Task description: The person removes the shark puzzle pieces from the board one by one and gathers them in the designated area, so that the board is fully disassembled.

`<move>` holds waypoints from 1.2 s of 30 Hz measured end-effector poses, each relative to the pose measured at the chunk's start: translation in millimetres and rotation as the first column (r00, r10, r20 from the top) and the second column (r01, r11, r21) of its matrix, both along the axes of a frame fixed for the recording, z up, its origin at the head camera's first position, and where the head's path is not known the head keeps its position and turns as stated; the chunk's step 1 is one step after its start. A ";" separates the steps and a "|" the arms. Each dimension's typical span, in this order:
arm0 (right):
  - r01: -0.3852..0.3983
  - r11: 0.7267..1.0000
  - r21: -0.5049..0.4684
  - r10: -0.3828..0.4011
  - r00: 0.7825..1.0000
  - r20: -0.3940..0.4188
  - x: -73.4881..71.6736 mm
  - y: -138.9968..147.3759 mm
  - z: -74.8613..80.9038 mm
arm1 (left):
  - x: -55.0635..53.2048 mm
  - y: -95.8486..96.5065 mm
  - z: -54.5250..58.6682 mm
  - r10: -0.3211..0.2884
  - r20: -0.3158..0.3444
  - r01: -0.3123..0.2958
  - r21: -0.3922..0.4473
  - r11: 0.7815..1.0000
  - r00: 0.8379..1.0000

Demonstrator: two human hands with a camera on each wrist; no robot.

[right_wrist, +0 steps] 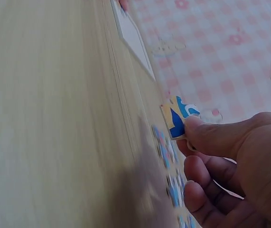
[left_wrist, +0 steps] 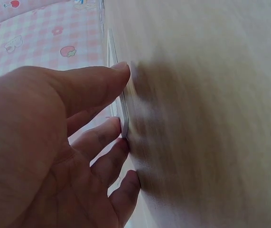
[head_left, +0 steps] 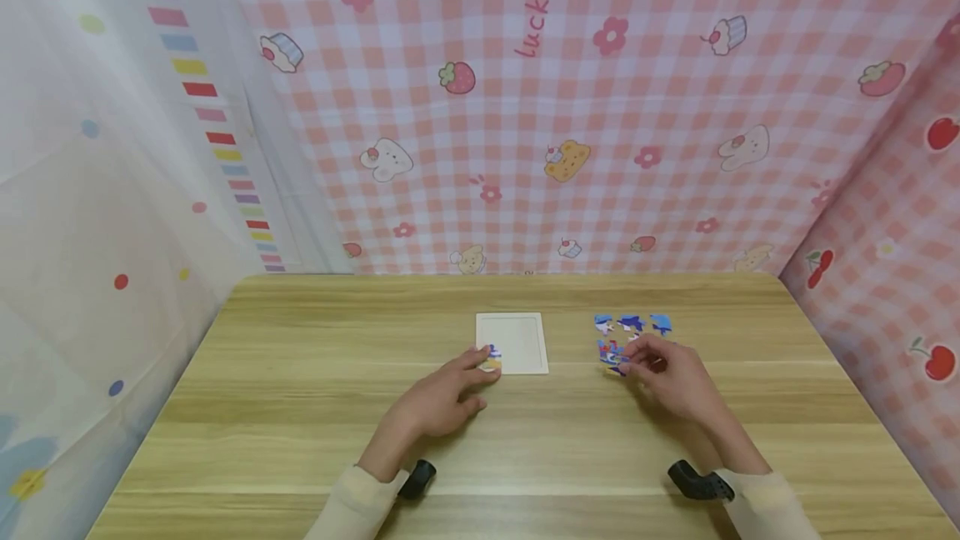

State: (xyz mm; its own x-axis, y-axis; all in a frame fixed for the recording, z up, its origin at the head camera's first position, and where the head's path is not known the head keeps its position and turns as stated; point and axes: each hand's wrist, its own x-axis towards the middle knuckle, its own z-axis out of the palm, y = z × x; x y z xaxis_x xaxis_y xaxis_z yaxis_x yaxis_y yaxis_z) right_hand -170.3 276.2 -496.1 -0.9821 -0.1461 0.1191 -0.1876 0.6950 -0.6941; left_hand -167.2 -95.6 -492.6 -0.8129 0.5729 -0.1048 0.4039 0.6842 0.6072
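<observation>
A white square puzzle tray point(head_left: 517, 342) with a raised border lies on the table. One puzzle piece point(head_left: 492, 362) sits in its near left corner, partly covered by my left hand point(head_left: 442, 398), whose extended fingers rest at that corner. In the left wrist view the fingertips touch the tray's edge point(left_wrist: 125, 118). My right hand point(head_left: 671, 377) pinches a yellow and blue puzzle piece point(right_wrist: 177, 118) between thumb and index finger, above the table. Several loose puzzle pieces point(head_left: 632, 322) with blue sea-animal prints lie beside and below that hand, some hidden behind it.
The wooden table point(head_left: 337, 340) reaches back to a pink checked cloth point(head_left: 510, 115). White cloth point(head_left: 112, 148) hangs on the left and another checked cloth point(head_left: 885, 257) on the right. Each wrist wears a black band device point(head_left: 700, 482).
</observation>
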 end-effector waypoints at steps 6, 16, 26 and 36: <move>-0.009 0.998 0.065 0.009 1.000 0.007 3.0 21.0 0.0 | 0.5 -0.2 0.6 0.000 0.000 0.000 -0.001 1.000 1.000; -0.009 0.988 0.154 0.015 0.999 -0.033 2.8 37.3 -0.6 | -0.1 0.0 0.8 -0.002 0.002 0.002 0.000 1.000 1.000; -0.012 0.971 0.240 0.039 0.993 -0.110 -0.8 33.8 -6.7 | -0.9 -1.1 -0.9 -0.003 0.005 0.003 0.004 1.000 1.000; -0.034 0.965 0.261 0.076 0.985 -0.152 -0.3 23.6 0.3 | 0.2 -0.5 0.5 0.008 -0.019 -0.008 -0.031 0.999 1.000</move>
State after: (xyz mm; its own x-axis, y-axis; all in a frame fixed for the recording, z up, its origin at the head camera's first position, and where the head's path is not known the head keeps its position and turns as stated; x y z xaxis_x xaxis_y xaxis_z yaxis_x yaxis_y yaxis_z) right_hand -170.6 299.7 -495.7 -0.9430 -0.2453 0.2251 -0.3240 0.8312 -0.4519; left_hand -167.0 -96.1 -492.1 -0.8194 0.5631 -0.1071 0.4096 0.7060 0.5777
